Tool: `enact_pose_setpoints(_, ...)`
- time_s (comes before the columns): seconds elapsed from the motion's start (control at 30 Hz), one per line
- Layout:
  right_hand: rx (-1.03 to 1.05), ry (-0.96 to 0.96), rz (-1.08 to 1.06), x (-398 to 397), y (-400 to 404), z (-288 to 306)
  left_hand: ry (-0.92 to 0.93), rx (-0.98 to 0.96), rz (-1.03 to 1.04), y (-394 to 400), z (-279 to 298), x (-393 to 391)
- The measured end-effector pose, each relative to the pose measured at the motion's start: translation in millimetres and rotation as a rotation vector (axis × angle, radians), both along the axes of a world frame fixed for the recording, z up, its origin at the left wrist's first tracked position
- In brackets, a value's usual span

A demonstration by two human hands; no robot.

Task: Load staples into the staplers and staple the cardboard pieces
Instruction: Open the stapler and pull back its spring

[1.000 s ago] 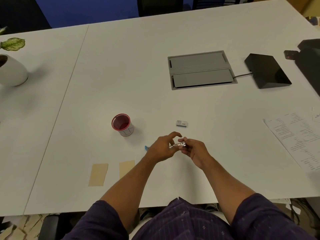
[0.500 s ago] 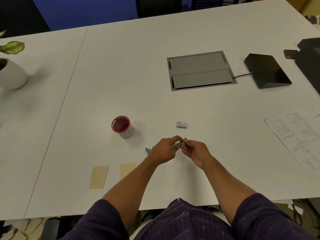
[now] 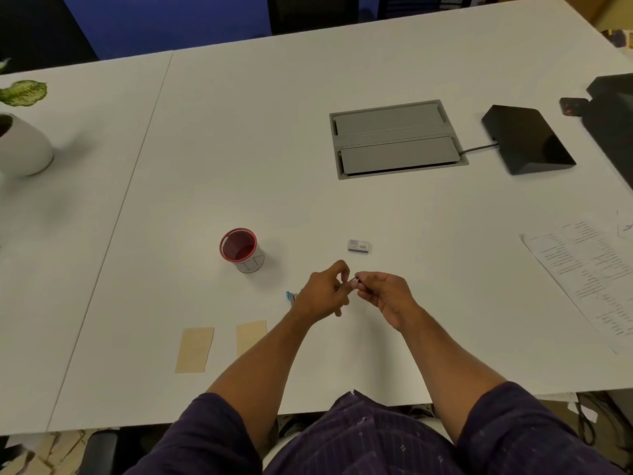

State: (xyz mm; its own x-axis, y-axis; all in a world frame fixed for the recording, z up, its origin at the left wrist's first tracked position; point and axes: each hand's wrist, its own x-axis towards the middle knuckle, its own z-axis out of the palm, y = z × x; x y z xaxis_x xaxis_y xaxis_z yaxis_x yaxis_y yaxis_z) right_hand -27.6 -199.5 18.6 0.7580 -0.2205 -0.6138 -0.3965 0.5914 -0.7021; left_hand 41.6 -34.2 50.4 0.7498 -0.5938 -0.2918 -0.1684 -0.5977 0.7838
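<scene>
Both forearms reach forward from dark purple sleeves, converging above table; left hand (image 3: 323,293) fingers curled, thumb and forefinger tips pinching small metallic piece; right hand (image 3: 385,293) fingers curled, pinching same piece from opposite side; fingertips of both hands nearly touching; wrists slightly raised.

My left hand (image 3: 322,296) and right hand (image 3: 385,296) bare, forearms bare to above the elbow, my short sleeves (image 3: 205,437) dark purple, same fabric across my front, faint pale pinstripes, small light diamond motifs scattered over it
</scene>
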Motion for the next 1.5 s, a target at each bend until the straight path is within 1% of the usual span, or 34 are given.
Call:
enact_pose_setpoints(0.13,-0.065,-0.009,-0.021,3.4,0.2,3.4,0.052,-0.123,0.174,-1.1,-4.4,-2.9)
enact_pose_setpoints(0.2,-0.112,-0.007,-0.05,6.7,-3.6,6.1,0.084,-0.132,0.235,1.0,-6.2,-0.4)
enact_pose_setpoints(0.27,-0.196,-0.011,-0.049,11.6,-9.8,11.0,0.133,-0.111,0.253,5.6,-6.7,3.8)
enact_pose_setpoints(0.37,-0.352,-0.051,0.037,22.1,-14.3,23.0,0.198,-0.077,0.238,9.8,-6.7,9.9)
enact_pose_setpoints(0.5,-0.643,-0.121,0.192,40.6,-11.1,40.3,0.3,-0.067,0.249,8.4,-7.7,15.3)
enact_pose_setpoints(0.67,-0.933,-0.159,0.351,53.4,-5.1,50.9,0.351,-0.058,0.253,4.8,-4.1,16.9)
enact_pose_setpoints(0.77,-1.042,-0.174,0.384,52.8,-2.9,51.7,0.393,-0.082,0.268,4.0,-3.5,17.7)
enact_pose_setpoints(0.83,-1.066,-0.182,0.395,50.5,-3.0,50.5,0.429,-0.093,0.275,4.3,-4.1,18.6)
enact_pose_setpoints(0.93,-1.015,-0.173,0.368,45.5,-6.1,45.6,0.495,-0.095,0.293,5.6,-5.9,20.8)
enact_pose_setpoints(1.07,-0.815,-0.169,0.325,36.1,-18.6,36.5,0.589,-0.107,0.359,6.1,-9.8,23.6)
enact_pose_setpoints(1.13,-0.716,-0.16,0.33,30.1,-26.9,30.5,0.606,-0.115,0.384,5.9,-12.4,22.9)
enact_pose_setpoints(1.23,-0.639,-0.11,0.366,20.2,-37.7,18.2,0.567,-0.118,0.414,6.3,-17.1,21.1)
enact_pose_setpoints(1.3,-0.659,-0.073,0.424,13.0,-42.7,9.0,0.506,-0.114,0.4,6.1,-20.7,19.5)
enact_pose_setpoints(1.4,-0.756,-0.025,0.546,3.8,-45.9,-3.4,0.308,-0.023,0.29,2.1,-27.4,15.5)
enact_pose_setpoints(1.5,-0.951,-0.009,0.648,-1.0,-45.1,-12.8,0.106,0.15,0.149,-2.4,-34.0,10.5)
